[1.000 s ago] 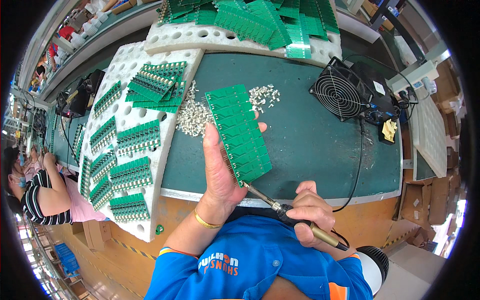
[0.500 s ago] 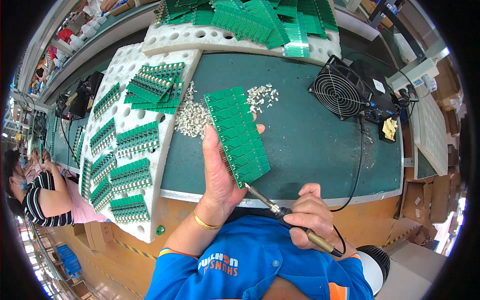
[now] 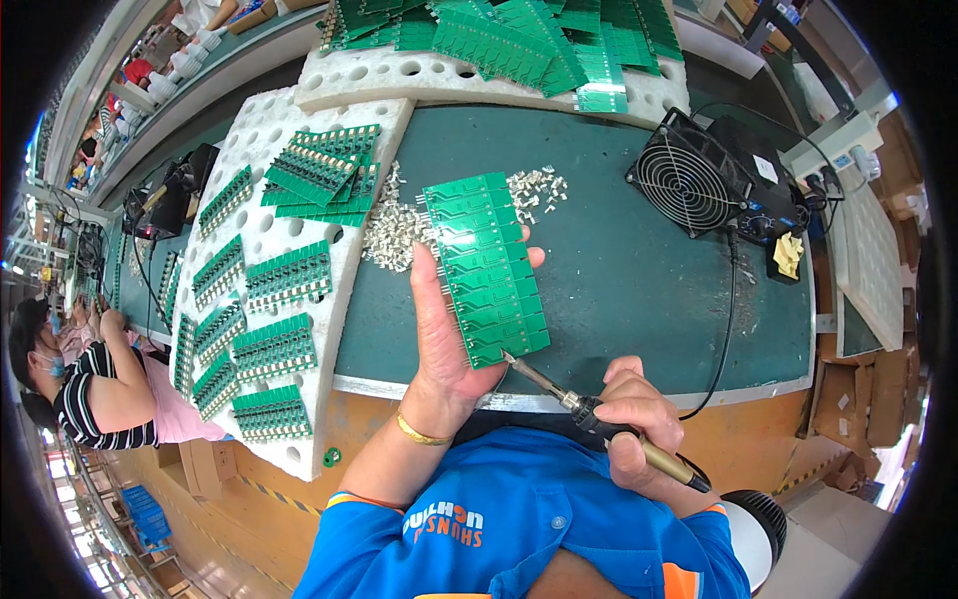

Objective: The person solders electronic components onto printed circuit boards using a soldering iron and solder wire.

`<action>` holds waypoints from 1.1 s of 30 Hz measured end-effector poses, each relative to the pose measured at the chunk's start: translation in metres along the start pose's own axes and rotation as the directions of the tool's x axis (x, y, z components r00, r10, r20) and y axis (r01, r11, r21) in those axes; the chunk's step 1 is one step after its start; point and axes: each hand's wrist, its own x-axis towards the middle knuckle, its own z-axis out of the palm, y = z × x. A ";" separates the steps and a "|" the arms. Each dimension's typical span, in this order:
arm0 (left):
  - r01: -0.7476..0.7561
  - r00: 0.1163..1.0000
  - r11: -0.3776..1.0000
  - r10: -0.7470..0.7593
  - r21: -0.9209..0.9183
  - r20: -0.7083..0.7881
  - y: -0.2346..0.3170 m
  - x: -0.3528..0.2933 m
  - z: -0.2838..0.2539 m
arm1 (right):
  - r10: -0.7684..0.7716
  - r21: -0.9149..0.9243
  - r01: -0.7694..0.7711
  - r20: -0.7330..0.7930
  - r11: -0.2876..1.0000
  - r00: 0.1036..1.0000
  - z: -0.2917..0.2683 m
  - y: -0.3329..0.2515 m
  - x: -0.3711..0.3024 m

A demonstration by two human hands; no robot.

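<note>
A long green circuit board panel (image 3: 489,270) lies along my left hand (image 3: 444,349), which grips it from beneath with the thumb at its left edge. Metal pins stick out along that edge. My right hand (image 3: 639,424) is closed round the handle of a soldering iron (image 3: 589,411). The iron's tip meets the board's near end, by the lower edge. Beyond the board lie two heaps of small whitish metal parts: a larger heap (image 3: 394,235) at the left and a smaller heap (image 3: 539,190) at the right.
Populated boards (image 3: 289,265) stand on a white foam sheet (image 3: 344,299) at the left. Another foam sheet (image 3: 399,80) holds piled green boards (image 3: 509,45) at the back. A black fan (image 3: 684,175) and a yellow sponge (image 3: 787,256) are at the right. A co-worker (image 3: 110,384) sits far left.
The board has turned slightly more upright in my left hand. The iron's tip has shifted a little along the board's near end. The whole view has drifted slightly.
</note>
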 end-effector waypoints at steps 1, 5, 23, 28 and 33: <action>-0.004 1.000 1.000 0.004 0.004 -0.002 0.000 0.000 -0.002 | 0.001 -0.004 -0.001 0.003 1.000 1.000 0.001 0.000 0.001; 0.022 0.997 0.997 -0.017 -0.072 0.075 0.001 0.000 -0.009 | 0.014 -0.006 -0.014 0.035 1.000 0.999 0.003 -0.002 0.003; 0.101 0.993 0.988 -0.092 -0.114 0.076 -0.006 0.008 -0.007 | -0.014 -0.094 0.017 0.028 0.995 1.000 -0.003 -0.006 0.008; 0.049 0.998 0.992 -0.046 -0.119 0.032 -0.007 0.003 -0.006 | -0.128 -0.357 0.091 -0.082 0.930 0.988 -0.050 -0.006 0.020; 0.042 0.997 0.988 -0.033 -0.148 0.064 -0.004 0.001 -0.008 | -0.310 -0.666 -0.265 -0.614 0.698 0.726 -0.124 0.005 0.037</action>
